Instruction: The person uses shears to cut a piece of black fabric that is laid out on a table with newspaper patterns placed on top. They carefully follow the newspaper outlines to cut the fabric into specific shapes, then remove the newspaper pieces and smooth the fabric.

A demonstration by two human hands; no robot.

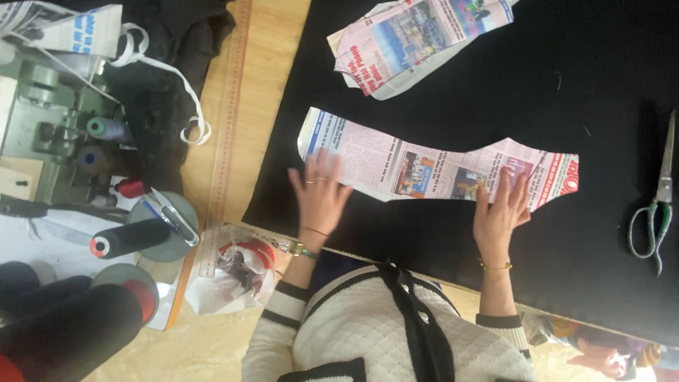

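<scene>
Currently a long newspaper pattern (431, 168) lies flat on black cloth (453, 233), running crosswise in front of the person, wide at one end and flaring to a pointed shape at the other. Both hands are on it, palms down.

Left hand (320, 192): fingers spread wide, flat, pressing the pattern's near edge by the wide end. Holding nothing. Rings on the fingers, thin bracelet at the wrist.

Right hand (501, 211): fingers together and straight, flat on the pointed end, fingertips on the paper, palm partly on the cloth. Holding nothing. Gold bracelet at the wrist.

Sleeves are white with black stripe cuffs; white quilted cardigan (382, 329) with black trim shows below.

A second newspaper piece (414, 39) lies further up on the same cloth, well apart from the first, edges curled.

Scissors (658, 194) with green handles sit on the cloth off past the right hand, apart from the pattern.

Wooden table (272, 64) shows beside the cloth. A long ruler (226, 134) lies along it. A clear plastic bag (233, 272) with something red inside sits at the ruler's near end, near the left forearm.

Beyond the ruler: a green sewing machine (42, 120), white tape (173, 78) looped over dark fabric, and a black thread spool (131, 238) lying on its side.
</scene>
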